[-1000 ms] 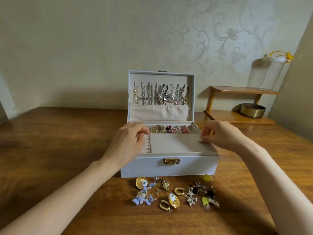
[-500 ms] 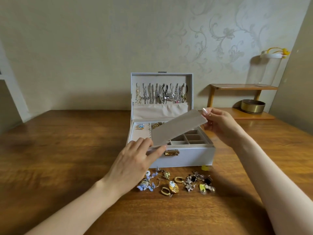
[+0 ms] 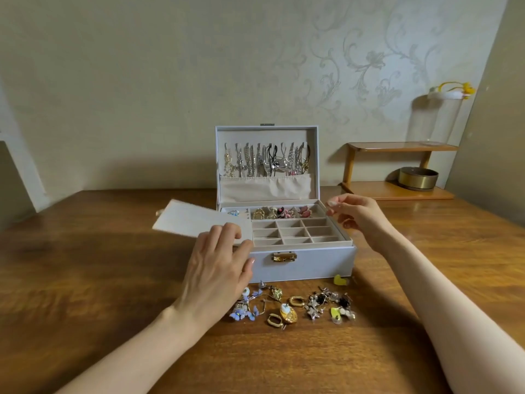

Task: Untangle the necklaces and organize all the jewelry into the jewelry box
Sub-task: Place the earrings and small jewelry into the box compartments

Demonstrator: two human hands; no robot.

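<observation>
Wooden table [image 3: 85, 280], brown, glossy, visible grain. At left, a flat rectangular beige panel [image 3: 196, 220], velvety surface, blurred, juts out past the left edge of the jewelry box [image 3: 301, 265]. Left hand [image 3: 218, 271]: fingers [image 3: 227, 231] extended and slightly spread, tips resting on the panel's near edge; thumb lies along the box's front left corner. Whether the panel is pinched or only pressed from above, cannot tell.

Jewelry box: pale grey, rectangular, gold clasp [image 3: 284, 256] on front, lid upright. Necklaces [image 3: 267, 160] hang in a row from hooks inside the lid, above a gathered beige fabric pocket [image 3: 267, 189]. Tray holds a grid of small square compartments [image 3: 298, 231], bare; the back row contains gold and pink pieces [image 3: 284, 213].

Loose earrings [image 3: 292, 307] lie scattered on the table just before the box: blue floral, gold oval hoops, silver stars, yellow pieces.

Right hand [image 3: 358, 217]: hovers over the box's right rim, fingers loosely curled and apart, holding nothing.

Far right: wooden shelf [image 3: 397, 191] carrying a round brass-toned tin [image 3: 417, 179].
</observation>
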